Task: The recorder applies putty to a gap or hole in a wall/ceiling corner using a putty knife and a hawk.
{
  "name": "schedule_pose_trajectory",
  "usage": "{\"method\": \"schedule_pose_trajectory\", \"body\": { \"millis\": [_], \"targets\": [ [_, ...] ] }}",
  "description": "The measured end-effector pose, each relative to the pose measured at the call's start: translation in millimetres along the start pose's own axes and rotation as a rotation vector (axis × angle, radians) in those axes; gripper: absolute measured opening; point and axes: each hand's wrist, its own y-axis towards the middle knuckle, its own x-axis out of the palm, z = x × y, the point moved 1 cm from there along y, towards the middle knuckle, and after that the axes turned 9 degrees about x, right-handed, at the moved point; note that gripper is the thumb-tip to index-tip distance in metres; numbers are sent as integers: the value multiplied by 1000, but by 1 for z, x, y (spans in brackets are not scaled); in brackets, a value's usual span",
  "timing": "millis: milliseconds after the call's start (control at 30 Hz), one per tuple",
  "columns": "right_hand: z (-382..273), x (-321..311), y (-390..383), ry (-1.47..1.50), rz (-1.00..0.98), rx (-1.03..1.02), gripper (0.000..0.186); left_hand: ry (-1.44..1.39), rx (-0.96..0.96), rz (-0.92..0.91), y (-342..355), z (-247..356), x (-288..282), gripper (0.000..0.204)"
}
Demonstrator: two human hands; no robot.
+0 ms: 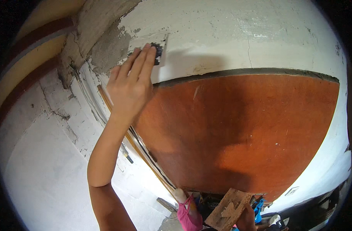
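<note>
Fingers (148,61) of the left hand (129,90) on a smeared flat plate (159,52), held to the wall

Left fingers: slightly bent, lying across the flat plate and holding it; thumb hidden from view.

Flat plate: thin, roughly four-cornered, pale with black patches; set against the off-white upper wall (222,34), above the left end of the panel's top edge.

Grey bare patch (108,52): rough, just left of the plate, bordered by flaking paint.

Panel (283,115): large, orange-brown, below the plate and to its right; dark strip (241,72) along the top; broad shadow across its face.

Left of the panel: yellowish-brown strip (147,154) and dark cable (160,169), running down side by side; white side wall (49,173), cracked in its upper part.

Right hand (246,218): low, shaded, holding a brown board (241,197); exact finger placement hidden.

Brown board: rectangular, tilted, near the lower edge of view; pale paste (229,210) on its face.

Beside the board: pink cloth-like item (189,216) at left, blue item (258,210) at right.
</note>
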Motion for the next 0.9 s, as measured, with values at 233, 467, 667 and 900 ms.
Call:
{"method": "schedule_pose_trajectory", "body": {
  "millis": [233,467,667,900],
  "targets": [
    [0,3,-1,-783,346,-218,44,-16,-69,-18,-3,-6,-10,50],
    [-1,0,4,-467,102,-129,42,-18,-1,-3,0,-5,0,51],
    [-10,-8,5,-825,189,-240,39,33,-150,8,-17,-46,-7,53],
    [20,26,5,-93,50,-61,41,-68,-267,-24,-11,-55,14,51]
  ]
}}
